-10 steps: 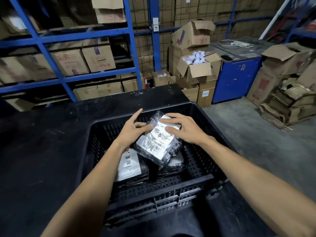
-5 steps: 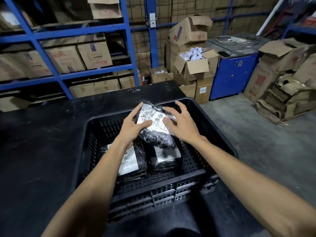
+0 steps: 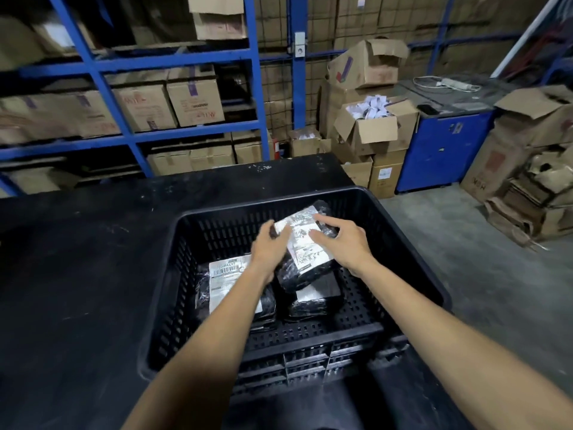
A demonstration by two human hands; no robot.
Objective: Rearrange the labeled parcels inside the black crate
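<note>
A black slatted crate (image 3: 161,305) stands on a black table. Inside it, a black-wrapped parcel with a white label (image 3: 307,246) leans tilted toward the crate's far wall. My left hand (image 3: 268,252) grips its left edge and my right hand (image 3: 344,246) presses on its right side and top. Below it lie two more black parcels: one with a barcode label (image 3: 223,280) at the left, partly under my left forearm, and one (image 3: 313,301) at the right, half hidden under the held parcel.
The black table (image 3: 77,274) spreads to the left of the crate. Blue shelving (image 3: 192,57) with cardboard boxes stands behind. Open boxes (image 3: 372,128), a blue cabinet (image 3: 443,150) and flattened cardboard (image 3: 533,200) sit to the right on the concrete floor.
Both hands have carried the top parcel away from me toward the crate's far side. The left parcel's barcode label has come into fuller view.
</note>
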